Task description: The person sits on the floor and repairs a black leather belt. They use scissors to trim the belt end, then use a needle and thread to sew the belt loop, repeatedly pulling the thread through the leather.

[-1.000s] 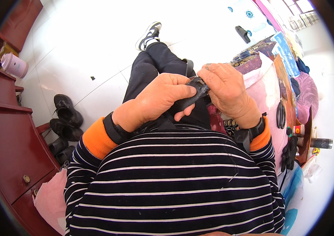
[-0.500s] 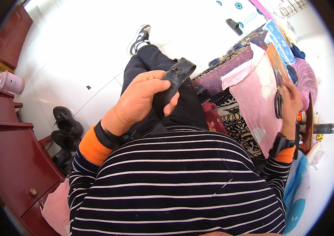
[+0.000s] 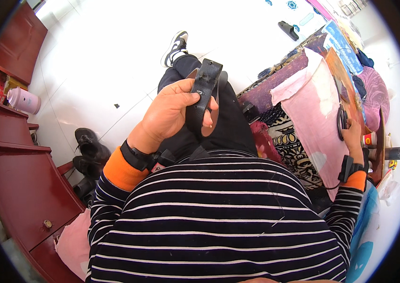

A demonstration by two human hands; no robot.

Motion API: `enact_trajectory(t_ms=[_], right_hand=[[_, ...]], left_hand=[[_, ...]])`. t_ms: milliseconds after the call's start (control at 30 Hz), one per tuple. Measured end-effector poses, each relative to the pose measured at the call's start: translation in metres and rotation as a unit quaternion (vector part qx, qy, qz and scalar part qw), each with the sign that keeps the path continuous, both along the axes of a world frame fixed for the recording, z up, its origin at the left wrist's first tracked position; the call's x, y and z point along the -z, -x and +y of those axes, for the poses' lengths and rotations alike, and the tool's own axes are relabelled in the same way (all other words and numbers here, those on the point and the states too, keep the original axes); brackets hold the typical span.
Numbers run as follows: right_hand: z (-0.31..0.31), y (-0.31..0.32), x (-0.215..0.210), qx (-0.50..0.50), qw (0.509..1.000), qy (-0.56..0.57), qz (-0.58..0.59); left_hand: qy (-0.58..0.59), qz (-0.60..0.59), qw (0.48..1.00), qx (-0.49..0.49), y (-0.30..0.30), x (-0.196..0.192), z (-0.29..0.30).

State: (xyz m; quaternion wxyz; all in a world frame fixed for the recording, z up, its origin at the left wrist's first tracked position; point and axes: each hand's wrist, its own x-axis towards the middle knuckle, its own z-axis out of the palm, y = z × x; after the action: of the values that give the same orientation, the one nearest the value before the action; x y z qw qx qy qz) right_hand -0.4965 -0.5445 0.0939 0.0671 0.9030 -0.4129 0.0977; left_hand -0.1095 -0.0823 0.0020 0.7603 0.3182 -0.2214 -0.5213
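The left hand (image 3: 162, 115) pinches a black, grained, leather-like strap (image 3: 208, 75) between thumb and fingers above the lap; the right hand (image 3: 353, 137) has its fingers at black-handled scissors (image 3: 340, 118), grip unclear, along the pale pink cloth's (image 3: 306, 118) right edge.

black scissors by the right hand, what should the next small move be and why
Probably close the right hand around the black scissors and lift them: its fingers are right at them, while the left hand holds the black strap.
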Motion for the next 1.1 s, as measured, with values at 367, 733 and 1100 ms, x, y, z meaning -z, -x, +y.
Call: enact_trajectory(t_ms=[367, 733, 1100], right_hand=[[0.087, -0.072, -0.033, 0.015, 0.982, -0.141, -0.124], [0.23, -0.176, 0.012, -0.386, 0.864, -0.32, 0.055], [0.223, -0.186, 0.016, -0.313, 0.899, -0.296, 0.081]], left_hand=[[0.033, -0.001, 0.999, -0.002, -0.002, 0.004, -0.002], [0.016, -0.029, 0.999, 0.005, 0.006, 0.001, -0.003], [-0.011, -0.077, 0.996, 0.034, 0.003, 0.006, -0.001]])
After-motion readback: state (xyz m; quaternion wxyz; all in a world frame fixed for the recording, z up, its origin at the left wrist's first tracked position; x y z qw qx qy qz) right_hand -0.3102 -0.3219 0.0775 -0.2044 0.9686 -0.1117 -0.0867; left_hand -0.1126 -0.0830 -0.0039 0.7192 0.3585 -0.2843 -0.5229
